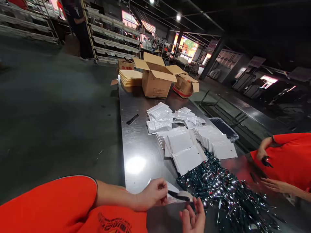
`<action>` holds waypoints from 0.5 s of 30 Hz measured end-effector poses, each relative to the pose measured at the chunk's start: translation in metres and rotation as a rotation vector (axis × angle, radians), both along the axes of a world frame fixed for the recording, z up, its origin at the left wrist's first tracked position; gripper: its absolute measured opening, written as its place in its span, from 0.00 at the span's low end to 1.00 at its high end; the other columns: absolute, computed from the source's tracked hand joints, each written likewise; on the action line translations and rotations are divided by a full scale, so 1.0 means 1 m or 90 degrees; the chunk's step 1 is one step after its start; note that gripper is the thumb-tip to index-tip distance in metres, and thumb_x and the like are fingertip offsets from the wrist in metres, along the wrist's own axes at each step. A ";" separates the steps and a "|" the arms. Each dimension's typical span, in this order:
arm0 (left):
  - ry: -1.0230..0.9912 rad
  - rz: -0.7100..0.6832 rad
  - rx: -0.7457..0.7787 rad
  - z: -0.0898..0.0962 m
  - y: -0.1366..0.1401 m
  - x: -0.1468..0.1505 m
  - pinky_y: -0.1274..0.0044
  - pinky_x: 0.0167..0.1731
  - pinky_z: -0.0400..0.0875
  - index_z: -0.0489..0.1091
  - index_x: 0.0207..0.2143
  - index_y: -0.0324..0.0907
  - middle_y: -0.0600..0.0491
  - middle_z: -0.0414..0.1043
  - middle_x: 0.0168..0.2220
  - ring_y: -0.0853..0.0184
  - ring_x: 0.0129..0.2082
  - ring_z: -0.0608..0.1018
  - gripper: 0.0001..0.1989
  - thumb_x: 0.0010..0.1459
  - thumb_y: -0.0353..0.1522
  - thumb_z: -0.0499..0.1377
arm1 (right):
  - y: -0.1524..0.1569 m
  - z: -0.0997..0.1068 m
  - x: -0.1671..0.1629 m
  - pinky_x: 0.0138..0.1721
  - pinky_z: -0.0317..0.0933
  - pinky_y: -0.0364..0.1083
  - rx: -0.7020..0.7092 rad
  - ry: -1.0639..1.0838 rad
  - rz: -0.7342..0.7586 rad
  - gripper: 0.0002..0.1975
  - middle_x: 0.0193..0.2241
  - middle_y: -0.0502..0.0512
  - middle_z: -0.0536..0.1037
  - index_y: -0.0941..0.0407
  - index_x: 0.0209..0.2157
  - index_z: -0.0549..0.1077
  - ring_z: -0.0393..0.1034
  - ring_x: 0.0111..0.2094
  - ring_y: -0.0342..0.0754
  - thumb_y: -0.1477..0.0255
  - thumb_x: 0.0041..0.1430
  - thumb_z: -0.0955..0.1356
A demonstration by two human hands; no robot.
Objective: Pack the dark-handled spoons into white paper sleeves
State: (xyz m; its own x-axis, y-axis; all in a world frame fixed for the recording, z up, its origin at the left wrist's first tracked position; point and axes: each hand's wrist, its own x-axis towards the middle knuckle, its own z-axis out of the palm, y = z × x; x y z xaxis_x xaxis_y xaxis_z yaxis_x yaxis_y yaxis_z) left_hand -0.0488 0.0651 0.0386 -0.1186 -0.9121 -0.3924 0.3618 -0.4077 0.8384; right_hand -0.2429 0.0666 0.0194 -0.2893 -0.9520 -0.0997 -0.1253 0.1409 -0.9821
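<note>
White pouch (178, 195) with one dark tool is pinched by the left hand (152, 194), the right hand (193, 218) open beside it; many filled pouches (167, 118) lie beyond, a large tool pile (233, 197) remains right.

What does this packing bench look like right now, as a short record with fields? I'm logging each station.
left hand: pinches a white pouch with a dark part in it
right hand: open, palm up, beside the pouch
pile: dark green parts with shiny balls, right of the hands
stacks: flat white pouches, mid-table
boxes: open cardboard, far end
table: bare steel, a black pen-like thing on it
other person: orange sleeve, hands at the pile
</note>
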 end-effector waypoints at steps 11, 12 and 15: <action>-0.151 -0.016 -0.049 -0.004 0.011 0.026 0.76 0.30 0.63 0.60 0.28 0.45 0.60 0.64 0.23 0.70 0.26 0.67 0.20 0.50 0.49 0.63 | -0.026 -0.004 0.052 0.43 0.77 0.57 -0.110 0.225 0.099 0.24 0.51 0.66 0.81 0.53 0.41 0.80 0.79 0.50 0.65 0.47 0.56 0.69; -0.209 -0.032 -0.076 -0.007 0.012 0.034 0.75 0.30 0.64 0.61 0.28 0.45 0.58 0.65 0.24 0.69 0.27 0.67 0.18 0.52 0.48 0.61 | -0.027 -0.004 0.054 0.44 0.77 0.57 -0.115 0.227 0.118 0.24 0.47 0.65 0.83 0.53 0.40 0.80 0.80 0.48 0.64 0.48 0.57 0.68; -0.373 -0.052 -0.183 -0.012 0.006 0.068 0.72 0.42 0.70 0.68 0.34 0.43 0.53 0.72 0.34 0.63 0.37 0.73 0.15 0.51 0.43 0.62 | -0.025 -0.007 0.063 0.45 0.76 0.54 -0.132 0.219 0.183 0.22 0.40 0.59 0.85 0.52 0.40 0.81 0.81 0.43 0.60 0.49 0.59 0.67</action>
State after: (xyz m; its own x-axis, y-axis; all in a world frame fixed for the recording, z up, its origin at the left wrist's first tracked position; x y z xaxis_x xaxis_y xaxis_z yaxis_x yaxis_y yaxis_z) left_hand 0.0192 0.0711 0.0267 -0.0322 -0.9873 -0.1556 -0.2105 -0.1455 0.9667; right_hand -0.1797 0.0414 0.0124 0.0059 -0.9878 0.1559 -0.4518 -0.1417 -0.8808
